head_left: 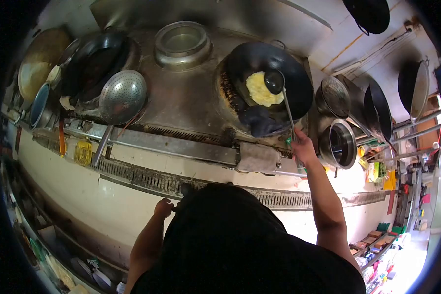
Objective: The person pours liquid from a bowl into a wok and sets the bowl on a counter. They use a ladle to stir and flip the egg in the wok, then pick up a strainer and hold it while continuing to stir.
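My right hand (303, 146) grips the long handle of a metal ladle (274, 81). The ladle's bowl rests on yellow egg (260, 90) cooking in a black wok (269, 83) on the steel stove. A dark cloth (262, 122) lies over the wok's near rim. My left hand (163, 208) hangs low by the white stove front, near my dark shirt; its fingers look curled and nothing shows in it.
A perforated metal skimmer (122, 96) leans by a second black wok (95, 61) on the left. A steel pot (182, 44) sits between the woks. Metal containers (339, 143) stand to the right, and pans (379, 110) hang beyond them. A yellow bottle (83, 152) rests on the ledge.
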Demonstrator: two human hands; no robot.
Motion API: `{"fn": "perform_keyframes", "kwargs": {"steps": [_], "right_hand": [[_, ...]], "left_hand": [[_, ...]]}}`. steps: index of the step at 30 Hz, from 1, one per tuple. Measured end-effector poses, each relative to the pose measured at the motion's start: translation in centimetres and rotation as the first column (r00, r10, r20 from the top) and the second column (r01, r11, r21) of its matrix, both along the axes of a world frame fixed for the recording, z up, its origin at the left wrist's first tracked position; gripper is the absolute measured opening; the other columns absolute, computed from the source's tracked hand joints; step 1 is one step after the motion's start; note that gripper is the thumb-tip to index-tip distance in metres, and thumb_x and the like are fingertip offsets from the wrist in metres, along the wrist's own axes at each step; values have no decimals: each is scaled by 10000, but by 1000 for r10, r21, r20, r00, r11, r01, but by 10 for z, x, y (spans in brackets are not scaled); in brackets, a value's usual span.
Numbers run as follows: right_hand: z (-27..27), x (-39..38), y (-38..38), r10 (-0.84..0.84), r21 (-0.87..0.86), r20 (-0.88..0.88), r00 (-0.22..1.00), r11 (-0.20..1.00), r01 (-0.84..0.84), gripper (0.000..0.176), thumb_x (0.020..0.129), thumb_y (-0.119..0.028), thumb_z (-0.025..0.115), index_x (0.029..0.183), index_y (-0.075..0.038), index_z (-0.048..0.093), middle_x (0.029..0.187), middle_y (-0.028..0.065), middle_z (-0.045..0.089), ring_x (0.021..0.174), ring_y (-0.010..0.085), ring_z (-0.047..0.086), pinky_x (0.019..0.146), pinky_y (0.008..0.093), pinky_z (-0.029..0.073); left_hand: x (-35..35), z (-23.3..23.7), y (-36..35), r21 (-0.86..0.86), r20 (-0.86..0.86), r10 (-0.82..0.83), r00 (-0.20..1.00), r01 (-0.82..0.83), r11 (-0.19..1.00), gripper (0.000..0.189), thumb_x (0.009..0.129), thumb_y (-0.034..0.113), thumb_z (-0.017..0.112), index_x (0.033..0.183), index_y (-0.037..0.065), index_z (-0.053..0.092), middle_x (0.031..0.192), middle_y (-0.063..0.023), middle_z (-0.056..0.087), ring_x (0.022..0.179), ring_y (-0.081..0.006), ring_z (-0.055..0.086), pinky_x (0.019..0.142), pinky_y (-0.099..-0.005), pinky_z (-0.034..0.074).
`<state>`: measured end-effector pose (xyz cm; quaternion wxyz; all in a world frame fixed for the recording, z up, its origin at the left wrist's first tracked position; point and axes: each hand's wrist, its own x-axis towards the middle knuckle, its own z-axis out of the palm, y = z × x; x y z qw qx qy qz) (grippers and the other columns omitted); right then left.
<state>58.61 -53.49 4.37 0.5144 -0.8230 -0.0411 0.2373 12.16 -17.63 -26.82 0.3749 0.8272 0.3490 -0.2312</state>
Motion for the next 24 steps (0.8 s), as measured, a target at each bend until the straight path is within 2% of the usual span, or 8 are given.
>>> {"fn": "perform_keyframes", "kwargs": {"steps": [1, 5, 8, 11, 13, 16, 20, 24], "right_hand": [[-2, 1, -2, -3, 0, 1, 1000, 1000, 3, 649, 747, 27, 504, 1370, -16, 326, 610, 48, 505, 383, 117, 451, 353, 263, 392], [5, 0, 3, 29, 65, -81, 996, 998, -24, 652, 752, 30, 492, 1377, -31, 319, 601, 43, 492, 374, 122, 442, 353, 258, 386], [7, -1, 7, 18, 87, -115, 993, 996, -8, 652, 752, 35, 481, 1380, -35, 318, 600, 44, 497, 373, 127, 445, 354, 260, 384], [12, -15, 19, 30, 6, -40, 999, 1000, -30, 645, 755, 36, 495, 1375, -37, 333, 612, 44, 510, 387, 128, 451, 358, 267, 394], [15, -23, 26, 68, -97, 48, 997, 993, -63, 637, 759, 34, 515, 1370, -35, 347, 622, 41, 515, 400, 125, 451, 361, 272, 402], [10, -22, 26, 30, -32, -2, 1000, 999, -30, 625, 769, 29, 505, 1370, -26, 341, 613, 41, 511, 394, 126, 449, 365, 272, 407], [0, -9, 22, 6, 71, -119, 993, 997, 2, 681, 743, 38, 479, 1393, -63, 305, 625, 57, 532, 378, 142, 466, 367, 271, 399], [6, -10, 24, -88, 168, -228, 970, 977, 128, 652, 768, 19, 508, 1385, -81, 324, 613, 54, 520, 378, 153, 458, 363, 285, 390]], "left_hand": [[0, -1, -1, -91, -62, 139, 988, -144, 985, 355, 760, 294, 601, 1040, 76, 593, 1046, -150, 625, 1000, -297, 585, 870, -366, 464], [-3, 3, -2, -38, -13, 75, 997, -75, 996, 352, 763, 298, 601, 1038, 78, 594, 1045, -147, 626, 1000, -293, 587, 869, -365, 465], [-19, -39, 6, -173, -27, 209, 978, -210, 962, 355, 756, 297, 606, 1034, 76, 595, 1036, -146, 629, 996, -296, 587, 870, -363, 465], [-18, -29, 5, -168, 59, 151, 987, -139, 976, 359, 753, 296, 609, 1033, 72, 592, 1028, -146, 630, 993, -299, 588, 870, -358, 465], [3, 27, -2, 47, 11, -15, 1000, 14, 999, 364, 753, 296, 608, 1036, 69, 589, 1021, -147, 631, 991, -300, 588, 868, -357, 465], [-29, -53, 5, -202, 47, 234, 971, -220, 954, 358, 756, 297, 607, 1034, 73, 590, 1021, -149, 631, 988, -299, 590, 867, -356, 465], [-20, -18, -3, -129, -3, 170, 985, -169, 977, 349, 757, 294, 613, 1026, 74, 593, 1014, -149, 633, 982, -297, 592, 863, -356, 467], [-28, -36, -3, -199, 50, 216, 975, -202, 959, 347, 756, 293, 621, 1023, 73, 596, 1023, -148, 632, 990, -292, 590, 863, -356, 467]]}}
